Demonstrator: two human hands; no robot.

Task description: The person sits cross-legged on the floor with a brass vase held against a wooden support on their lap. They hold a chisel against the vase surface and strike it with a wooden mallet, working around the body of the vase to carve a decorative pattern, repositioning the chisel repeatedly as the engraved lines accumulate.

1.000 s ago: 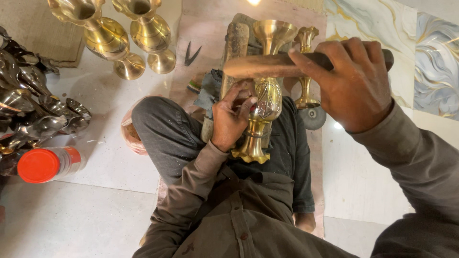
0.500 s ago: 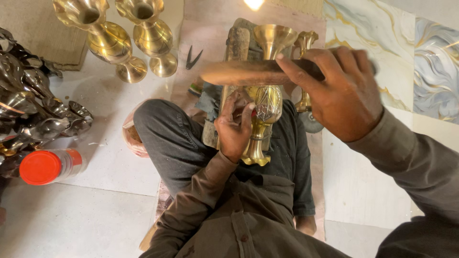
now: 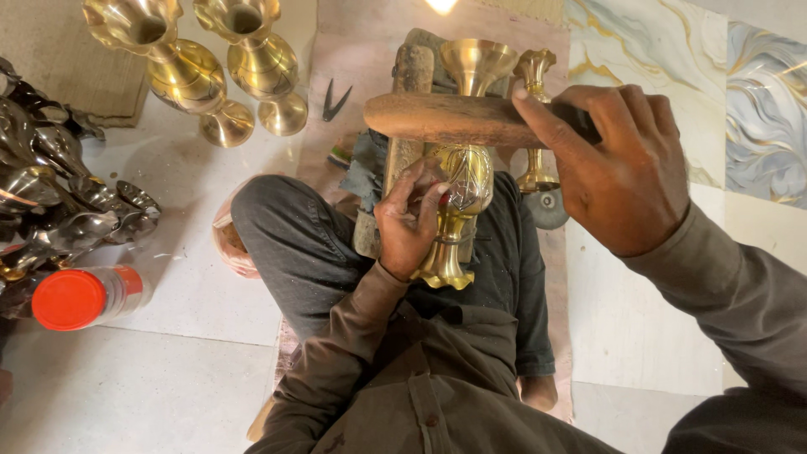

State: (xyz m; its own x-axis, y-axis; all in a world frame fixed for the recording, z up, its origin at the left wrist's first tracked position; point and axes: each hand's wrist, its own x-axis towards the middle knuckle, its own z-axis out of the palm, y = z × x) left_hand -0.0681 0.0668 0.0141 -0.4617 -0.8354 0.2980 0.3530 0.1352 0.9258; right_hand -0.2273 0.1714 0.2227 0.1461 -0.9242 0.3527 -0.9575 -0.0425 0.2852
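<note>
A brass vase (image 3: 464, 172) lies across my lap on a wooden block (image 3: 409, 80), its mouth pointing away from me. My left hand (image 3: 409, 220) rests against the vase's belly with fingers pinched on a small tool whose tip touches the engraved surface. My right hand (image 3: 618, 164) is raised above the vase, closed around a wooden mallet (image 3: 445, 118) held level over my left hand. A second, slimmer brass vase (image 3: 536, 126) stands just behind, partly hidden by the mallet and my right hand.
Two polished brass vases (image 3: 181, 71) (image 3: 261, 67) lie on the tiled floor at far left. A pile of dark metal pieces (image 3: 59, 193) and a red-capped bottle (image 3: 80, 296) sit at the left edge. Small black pliers (image 3: 334, 101) lie beside the mat.
The mallet in my right hand has shifted slightly, staying over the vase. My left hand keeps the tool on the vase's belly.
</note>
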